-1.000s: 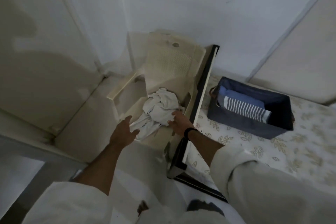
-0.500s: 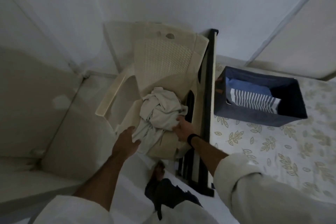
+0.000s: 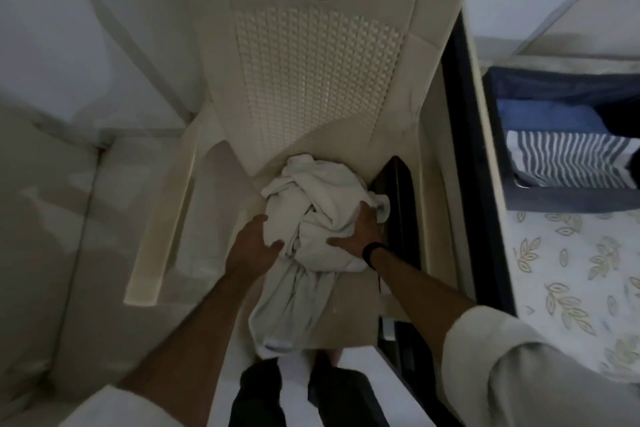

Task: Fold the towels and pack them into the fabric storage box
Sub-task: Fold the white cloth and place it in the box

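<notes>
We now have both hands closed in on the crumpled white towel at the centre of the frame, on the seat of the cream plastic chair. A second ago the left hand hung short of the cloth; its grip now cups the left flank, fingers curled against it. The right hand grips the right flank. We judge a lift comes next. The fabric storage box, right edge, already holds a striped towel.
</notes>
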The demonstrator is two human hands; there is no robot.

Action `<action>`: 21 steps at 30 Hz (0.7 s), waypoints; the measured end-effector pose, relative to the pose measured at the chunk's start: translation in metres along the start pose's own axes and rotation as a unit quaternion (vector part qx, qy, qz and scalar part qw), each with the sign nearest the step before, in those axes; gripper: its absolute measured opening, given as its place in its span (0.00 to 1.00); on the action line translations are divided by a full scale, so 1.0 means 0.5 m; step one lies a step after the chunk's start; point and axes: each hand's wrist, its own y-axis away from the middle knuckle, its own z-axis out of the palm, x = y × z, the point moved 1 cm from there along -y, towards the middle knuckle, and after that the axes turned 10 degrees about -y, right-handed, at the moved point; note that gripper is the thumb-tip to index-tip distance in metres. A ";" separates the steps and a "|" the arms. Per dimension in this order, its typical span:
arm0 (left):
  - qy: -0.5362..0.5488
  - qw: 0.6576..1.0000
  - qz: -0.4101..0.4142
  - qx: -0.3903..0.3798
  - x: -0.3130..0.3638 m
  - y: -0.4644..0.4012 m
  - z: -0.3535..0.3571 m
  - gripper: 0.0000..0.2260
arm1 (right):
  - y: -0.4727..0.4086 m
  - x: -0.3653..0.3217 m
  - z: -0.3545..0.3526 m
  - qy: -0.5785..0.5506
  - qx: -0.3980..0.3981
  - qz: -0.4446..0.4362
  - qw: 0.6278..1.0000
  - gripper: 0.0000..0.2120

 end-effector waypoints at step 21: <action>0.207 0.952 0.010 -0.223 0.269 0.155 -0.278 0.13 | 0.513 -0.267 -0.137 -0.469 0.110 -0.073 0.873 0.15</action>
